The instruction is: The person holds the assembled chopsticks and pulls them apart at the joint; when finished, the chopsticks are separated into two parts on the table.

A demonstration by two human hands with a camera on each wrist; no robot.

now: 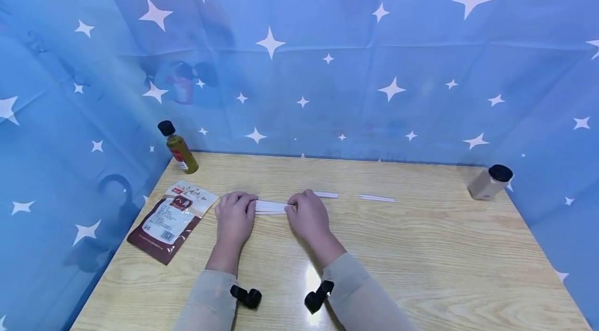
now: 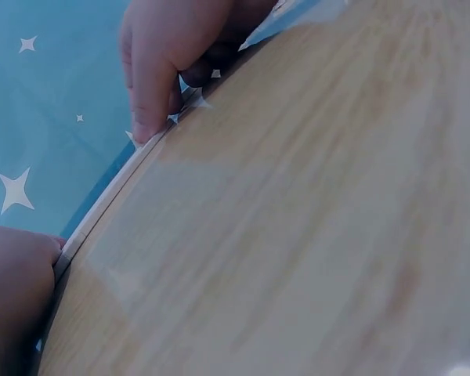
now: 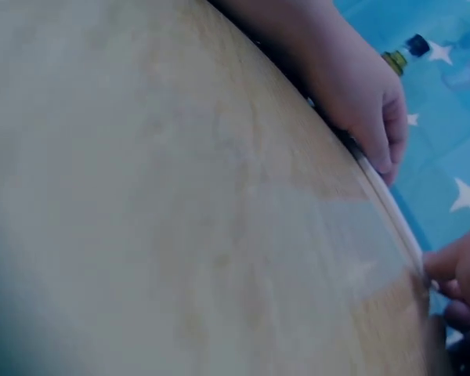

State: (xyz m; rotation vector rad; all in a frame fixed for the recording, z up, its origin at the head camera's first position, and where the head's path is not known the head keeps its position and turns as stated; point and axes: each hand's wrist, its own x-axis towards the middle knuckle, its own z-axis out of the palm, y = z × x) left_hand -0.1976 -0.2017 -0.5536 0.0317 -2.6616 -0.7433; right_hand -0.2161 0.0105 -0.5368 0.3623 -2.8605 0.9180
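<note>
A row of thin white sticks (image 1: 271,208) lies flat on the table, side by side. My left hand (image 1: 235,216) grips their left end, thumb towards the sticks; in the left wrist view only part of that left hand (image 2: 19,278) shows at the lower left. At the other end my right hand (image 1: 309,215) pinches the sticks between thumb and fingers. Its fingertips (image 2: 145,129) touch the sticks in the left wrist view. Seen from the right wrist, the sticks (image 3: 392,211) run as a thin edge between both hands. How many there are cannot be told.
More white sticks lie beyond my right hand: one group (image 1: 326,195) close by, another (image 1: 376,198) further right. A brown-and-white food pouch (image 1: 168,222) lies left of my left hand. A green bottle (image 1: 181,154) stands at the back left, a black-lidded jar (image 1: 486,185) at the back right.
</note>
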